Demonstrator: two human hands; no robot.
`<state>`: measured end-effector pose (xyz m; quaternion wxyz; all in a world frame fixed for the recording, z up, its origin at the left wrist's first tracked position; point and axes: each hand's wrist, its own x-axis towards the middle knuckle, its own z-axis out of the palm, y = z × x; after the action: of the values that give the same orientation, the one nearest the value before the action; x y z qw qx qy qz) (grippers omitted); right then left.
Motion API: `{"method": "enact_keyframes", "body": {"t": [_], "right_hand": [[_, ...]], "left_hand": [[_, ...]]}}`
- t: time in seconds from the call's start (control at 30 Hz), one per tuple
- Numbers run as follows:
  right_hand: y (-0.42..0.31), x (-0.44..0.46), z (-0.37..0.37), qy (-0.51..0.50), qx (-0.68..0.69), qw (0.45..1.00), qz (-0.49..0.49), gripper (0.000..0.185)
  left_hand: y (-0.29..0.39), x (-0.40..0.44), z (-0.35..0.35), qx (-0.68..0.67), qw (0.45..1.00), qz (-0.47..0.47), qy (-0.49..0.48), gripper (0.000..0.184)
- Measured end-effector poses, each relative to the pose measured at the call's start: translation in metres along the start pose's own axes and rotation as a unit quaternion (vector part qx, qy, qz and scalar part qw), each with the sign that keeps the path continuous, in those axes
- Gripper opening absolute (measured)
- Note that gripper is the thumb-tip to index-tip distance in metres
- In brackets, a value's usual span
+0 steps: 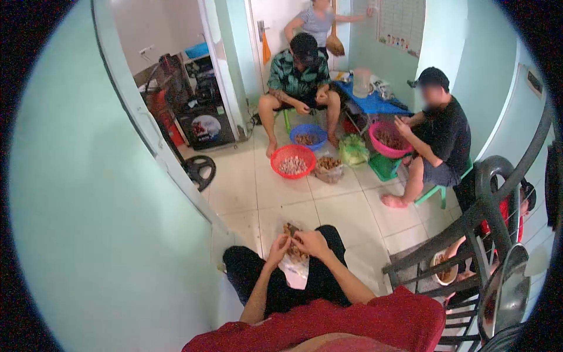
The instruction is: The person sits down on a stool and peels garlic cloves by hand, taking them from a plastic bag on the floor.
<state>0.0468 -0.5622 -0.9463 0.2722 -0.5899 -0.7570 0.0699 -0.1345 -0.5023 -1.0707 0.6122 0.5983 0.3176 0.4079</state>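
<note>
Hands (312,243) over crinkled plastic bag (297,274), seemingly lumpy brown pieces (298,254) inside

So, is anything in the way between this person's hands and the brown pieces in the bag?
Nothing solid that I can see: the left hand and right hand meet right over the bag, with brown pieces showing just below them. Whether a layer of clear plastic covers those pieces, I can't tell.
</note>
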Motion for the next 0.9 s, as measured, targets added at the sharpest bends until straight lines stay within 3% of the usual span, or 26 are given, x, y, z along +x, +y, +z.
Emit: {"method": "enact_keyframes", "body": {"t": [0.13, 0.2, 0.27, 0.33, 0.43, 0.5, 0.63, 0.77, 0.83, 0.9], "right_hand": [[0.000, -0.002, 0.003, -0.005, 0.005, 1.000, 0.013, 0.034], [0.003, -0.003, 0.003, -0.010, -0.006, 1.000, 0.004, 0.031], [-0.003, -0.003, -0.006, -0.028, 0.007, 0.999, 0.013, 0.030], [0.008, -0.003, 0.012, -0.035, -0.017, 0.999, 0.015, 0.031], [0.008, -0.006, 0.010, -0.040, -0.018, 0.999, 0.005, 0.032], [0.006, -0.004, 0.006, -0.043, -0.023, 0.999, 0.003, 0.032], [0.014, -0.006, 0.015, -0.047, -0.032, 0.998, -0.010, 0.034], [0.010, -0.006, 0.006, -0.059, -0.021, 0.998, -0.014, 0.035], [-0.001, -0.001, -0.011, -0.077, -0.016, 0.997, 0.004, 0.034], [0.005, -0.002, -0.004, -0.097, -0.026, 0.995, 0.014, 0.033]], "left_hand": [[0.017, -0.003, 0.002, -0.003, 0.999, -0.032, -0.009, 0.032], [0.035, -0.006, 0.001, -0.009, 0.992, -0.117, -0.037, 0.032], [0.020, -0.005, 0.004, 0.056, 0.998, 0.020, 0.010, 0.031], [0.010, -0.001, -0.002, 0.022, 0.999, -0.034, -0.015, 0.030], [0.007, -0.003, -0.001, 0.044, 0.999, 0.017, -0.013, 0.028], [0.006, -0.001, -0.001, 0.013, 0.999, -0.035, 0.001, 0.027], [0.009, -0.002, 0.000, 0.079, 0.997, -0.017, -0.007, 0.026], [0.013, -0.006, 0.009, 0.034, 0.999, 0.025, -0.007, 0.025], [0.017, -0.005, 0.004, 0.119, 0.992, -0.040, -0.007, 0.024], [0.018, -0.006, 0.003, 0.121, 0.992, -0.027, -0.018, 0.023]]}}
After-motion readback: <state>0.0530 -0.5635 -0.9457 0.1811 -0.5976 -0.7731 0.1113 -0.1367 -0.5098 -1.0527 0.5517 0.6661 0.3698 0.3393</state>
